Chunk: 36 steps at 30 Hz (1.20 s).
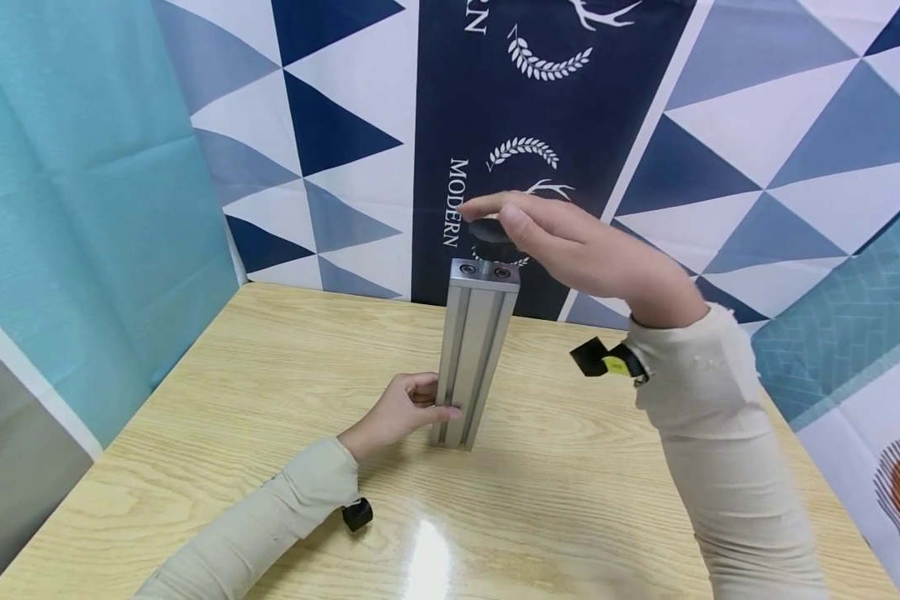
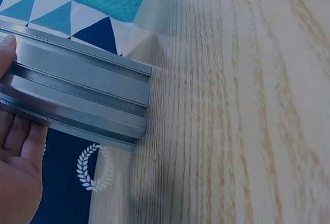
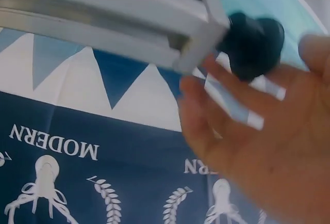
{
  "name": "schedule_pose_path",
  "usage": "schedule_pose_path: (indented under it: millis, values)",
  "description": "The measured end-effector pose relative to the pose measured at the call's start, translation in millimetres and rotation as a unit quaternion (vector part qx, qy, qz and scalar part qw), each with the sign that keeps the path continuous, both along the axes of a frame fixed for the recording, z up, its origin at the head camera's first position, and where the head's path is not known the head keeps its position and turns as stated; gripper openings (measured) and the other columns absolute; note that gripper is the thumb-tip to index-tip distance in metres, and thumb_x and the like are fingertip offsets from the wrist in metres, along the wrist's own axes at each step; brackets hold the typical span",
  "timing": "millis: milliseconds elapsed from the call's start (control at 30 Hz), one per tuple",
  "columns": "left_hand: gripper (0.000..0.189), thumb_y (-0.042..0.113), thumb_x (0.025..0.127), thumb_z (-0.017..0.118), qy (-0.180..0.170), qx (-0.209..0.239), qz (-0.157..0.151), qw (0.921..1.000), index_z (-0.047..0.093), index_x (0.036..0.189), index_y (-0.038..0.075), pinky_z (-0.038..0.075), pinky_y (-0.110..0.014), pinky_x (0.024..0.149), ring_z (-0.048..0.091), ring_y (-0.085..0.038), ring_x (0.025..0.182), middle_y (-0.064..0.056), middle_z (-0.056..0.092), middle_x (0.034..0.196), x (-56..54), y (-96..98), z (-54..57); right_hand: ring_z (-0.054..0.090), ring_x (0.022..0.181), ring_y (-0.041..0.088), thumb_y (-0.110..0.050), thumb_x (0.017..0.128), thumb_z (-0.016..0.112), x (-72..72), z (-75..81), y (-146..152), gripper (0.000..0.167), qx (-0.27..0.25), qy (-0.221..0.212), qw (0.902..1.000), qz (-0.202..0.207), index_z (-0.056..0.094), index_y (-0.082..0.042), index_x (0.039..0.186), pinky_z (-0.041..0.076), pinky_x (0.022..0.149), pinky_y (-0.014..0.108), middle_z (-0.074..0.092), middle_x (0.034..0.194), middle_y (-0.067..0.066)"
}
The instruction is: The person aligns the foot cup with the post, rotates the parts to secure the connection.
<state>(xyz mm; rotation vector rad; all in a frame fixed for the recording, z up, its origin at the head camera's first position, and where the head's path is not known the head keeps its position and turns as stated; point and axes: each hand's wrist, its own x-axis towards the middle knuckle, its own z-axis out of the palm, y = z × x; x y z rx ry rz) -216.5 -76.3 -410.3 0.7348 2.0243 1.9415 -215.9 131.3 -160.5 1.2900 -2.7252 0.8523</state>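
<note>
A slotted aluminium profile (image 1: 474,358) stands upright on the wooden table, with a metal end plate (image 1: 484,273) and two screws at its top. From that plate rises a short threaded stem carrying a black knob (image 1: 491,237). My left hand (image 1: 405,408) grips the profile near its foot, thumb across the front face and fingers round the far side. Over the knob lies my right hand (image 1: 562,237), its fingers extended and palm facing down. In the right wrist view, the black knob (image 3: 255,46) sits close to the palm and fingers, which look blurred.
The wooden table (image 1: 285,350) spreads around the profile on all sides. Behind it hangs a patterned cloth (image 1: 345,167) with blue triangles and a dark lettered panel. A turquoise curtain (image 1: 82,167) closes off the left side. Each sleeve bears a small black camera (image 1: 589,357).
</note>
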Motion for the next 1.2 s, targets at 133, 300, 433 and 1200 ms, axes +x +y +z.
schedule_pose_path:
  millis: [133, 300, 433, 1200]
  values:
    - [0.038, 0.003, 0.086, 0.071, -0.001, 0.000, 0.000, 1.0000, 0.061, 0.122, -0.005, 0.055, -0.031, 0.085, 0.067, -0.015, 0.096, -0.019, 0.069, 0.108, -1.1, 0.9, -0.7, 0.028, 0.141, 0.018, -0.024, 0.107, 0.030, -5.1, 4.3, 10.5, 0.044, 0.009, -0.051, 0.9966, 0.065, 0.035, -0.010, 0.149, 0.027, 0.113, 0.049, 0.033, 0.153, 0.004]
    - [0.039, 0.003, 0.086, 0.071, -0.001, -0.001, -0.002, 1.0000, 0.061, 0.122, -0.004, 0.055, -0.031, 0.085, 0.067, -0.015, 0.096, -0.018, 0.069, 0.108, -0.9, 1.1, -0.2, 0.028, 0.141, 0.016, -0.018, 0.106, 0.033, -9.5, 2.4, 15.4, 0.043, 0.020, -0.044, 0.9955, 0.081, 0.035, -0.013, 0.149, 0.026, 0.113, 0.048, 0.034, 0.153, 0.001]
    - [0.040, 0.003, 0.085, 0.071, 0.000, -0.001, -0.002, 1.0000, 0.061, 0.123, -0.004, 0.055, -0.031, 0.085, 0.067, -0.016, 0.096, -0.019, 0.069, 0.108, -0.8, 1.4, -0.5, 0.035, 0.137, 0.014, -0.020, 0.105, 0.040, -11.2, -1.5, 16.0, 0.041, 0.009, -0.025, 0.9983, 0.052, 0.042, -0.015, 0.145, 0.030, 0.112, 0.043, 0.040, 0.149, -0.001]
    - [0.038, 0.011, 0.084, 0.075, 0.002, 0.009, -0.006, 0.9999, 0.064, 0.119, 0.002, 0.055, -0.032, 0.085, 0.068, -0.019, 0.098, -0.014, 0.071, 0.106, -15.5, 0.8, -24.8, 0.046, 0.063, 0.018, -0.048, 0.076, 0.078, 11.8, -41.5, -32.0, 0.051, -0.192, 0.187, 0.9280, -0.259, 0.049, -0.007, 0.084, 0.035, 0.060, 0.030, 0.050, 0.071, 0.004]
